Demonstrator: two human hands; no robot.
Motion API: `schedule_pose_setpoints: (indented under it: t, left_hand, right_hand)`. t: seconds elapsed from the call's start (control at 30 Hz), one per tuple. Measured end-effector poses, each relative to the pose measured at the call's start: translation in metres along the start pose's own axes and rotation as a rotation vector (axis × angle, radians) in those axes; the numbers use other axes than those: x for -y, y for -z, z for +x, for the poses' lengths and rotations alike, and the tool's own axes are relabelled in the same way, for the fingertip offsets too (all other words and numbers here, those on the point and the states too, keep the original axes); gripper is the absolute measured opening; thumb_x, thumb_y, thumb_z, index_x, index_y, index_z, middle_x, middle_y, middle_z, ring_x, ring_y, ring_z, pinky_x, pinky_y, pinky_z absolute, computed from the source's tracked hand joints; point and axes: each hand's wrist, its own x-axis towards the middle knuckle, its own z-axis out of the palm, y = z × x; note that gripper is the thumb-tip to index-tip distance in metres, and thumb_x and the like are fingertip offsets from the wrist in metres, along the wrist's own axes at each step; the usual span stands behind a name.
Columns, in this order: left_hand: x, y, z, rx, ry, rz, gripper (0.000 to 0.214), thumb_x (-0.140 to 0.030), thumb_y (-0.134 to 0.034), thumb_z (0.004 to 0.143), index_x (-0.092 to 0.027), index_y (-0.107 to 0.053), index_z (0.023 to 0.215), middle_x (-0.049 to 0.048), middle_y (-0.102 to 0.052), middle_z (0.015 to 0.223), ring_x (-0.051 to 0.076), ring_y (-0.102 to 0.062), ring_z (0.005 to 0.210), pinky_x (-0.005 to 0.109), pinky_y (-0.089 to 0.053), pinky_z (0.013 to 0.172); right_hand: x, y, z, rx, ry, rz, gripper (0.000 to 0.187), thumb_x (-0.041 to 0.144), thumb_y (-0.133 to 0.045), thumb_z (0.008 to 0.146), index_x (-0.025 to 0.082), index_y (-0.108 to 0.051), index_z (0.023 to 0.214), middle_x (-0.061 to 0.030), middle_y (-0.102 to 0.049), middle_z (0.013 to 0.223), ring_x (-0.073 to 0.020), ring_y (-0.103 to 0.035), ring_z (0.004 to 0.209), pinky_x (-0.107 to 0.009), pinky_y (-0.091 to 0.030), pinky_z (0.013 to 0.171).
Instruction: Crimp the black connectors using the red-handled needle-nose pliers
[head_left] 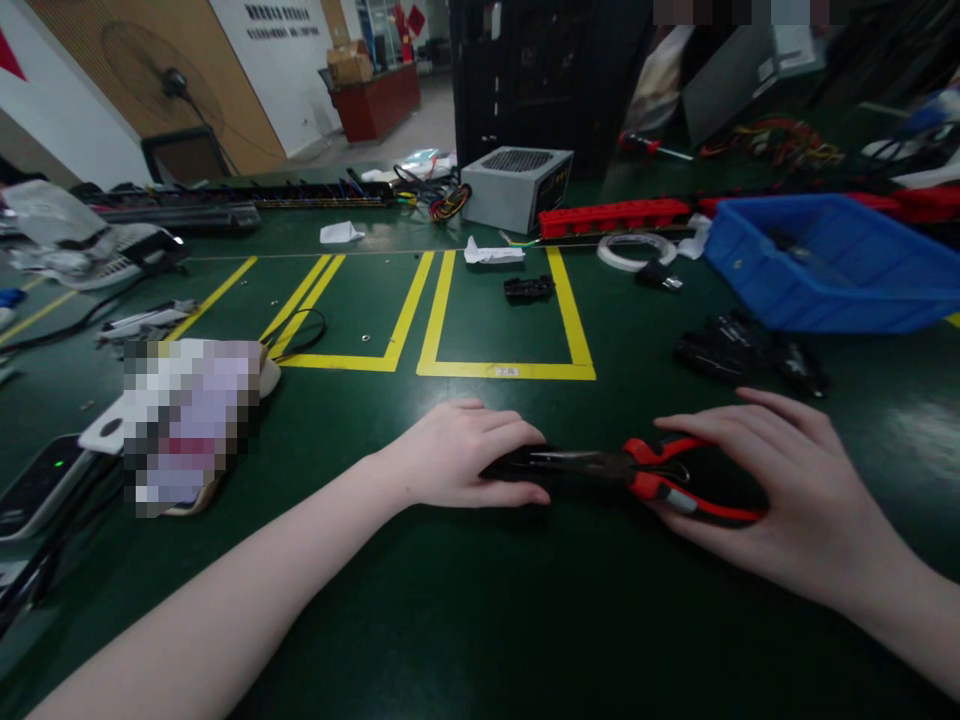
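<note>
Long-nose pliers [577, 462] with red-and-black handles lie level just above or on the green table, jaws pointing left. My right hand [802, 490] is curled around their spread handles, thumb below and fingers above. My left hand [472, 455] is closed on a dark piece [510, 463] at the jaw end; its shape is mostly hidden by the fingers, and I cannot tell where it meets the jaws. A small black plastic part [529, 288] lies inside a yellow taped rectangle ahead. More black parts [739, 350] are heaped beyond my right hand.
A blue bin [832, 262] stands at right, beside a roll of white tape [636, 252]. A grey power supply [517, 185] and a red strip [615, 216] line the back. At left are a phone [199, 430] on a stand, a power strip [45, 485] and cables.
</note>
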Motion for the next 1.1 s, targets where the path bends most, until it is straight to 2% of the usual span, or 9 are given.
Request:
schedule_pose_setpoints:
  t: [0.23, 0.4, 0.67, 1.1]
  left_hand:
    - [0.0006, 0.0003, -0.0002, 0.019, 0.014, -0.008, 0.043, -0.053, -0.049, 0.096, -0.016, -0.058, 0.116, 0.0035, -0.068, 0.097, 0.014, -0.062, 0.078, 0.027, -0.044, 0.073]
    - [0.0001, 0.0003, 0.0004, 0.042, 0.032, -0.006, 0.042, -0.054, -0.047, 0.097, -0.017, -0.058, 0.116, 0.0046, -0.069, 0.099, 0.016, -0.064, 0.082, 0.029, -0.046, 0.077]
    - [-0.0007, 0.0006, 0.0008, 0.057, 0.038, 0.027, 0.043, -0.055, -0.049, 0.096, -0.017, -0.058, 0.114, 0.0031, -0.07, 0.097, 0.016, -0.065, 0.082, 0.029, -0.046, 0.077]
    - [0.0, 0.0009, 0.0002, 0.031, 0.037, -0.027, 0.042, -0.054, -0.052, 0.095, -0.017, -0.059, 0.116, 0.0041, -0.069, 0.098, 0.016, -0.064, 0.082, 0.029, -0.046, 0.077]
  right_hand:
    - [0.0013, 0.0023, 0.0009, -0.019, 0.02, -0.016, 0.045, 0.045, -0.065, 0.079, 0.029, -0.055, 0.12, -0.0039, -0.07, 0.097, -0.0291, -0.068, 0.085, -0.057, -0.044, 0.095]
    - [0.0015, 0.0008, 0.0001, -0.023, 0.002, -0.002, 0.05, 0.042, -0.068, 0.076, 0.032, -0.056, 0.123, -0.0027, -0.07, 0.098, -0.0297, -0.068, 0.085, -0.057, -0.044, 0.095]
    - [0.0023, 0.0039, 0.0004, -0.033, 0.044, -0.059, 0.045, 0.043, -0.063, 0.08, 0.027, -0.055, 0.122, -0.0059, -0.069, 0.096, -0.0299, -0.068, 0.084, -0.057, -0.045, 0.093]
    - [0.0025, 0.0034, -0.0007, -0.039, 0.006, -0.032, 0.05, 0.043, -0.068, 0.076, 0.033, -0.056, 0.124, -0.0021, -0.07, 0.096, -0.0292, -0.068, 0.084, -0.057, -0.043, 0.098]
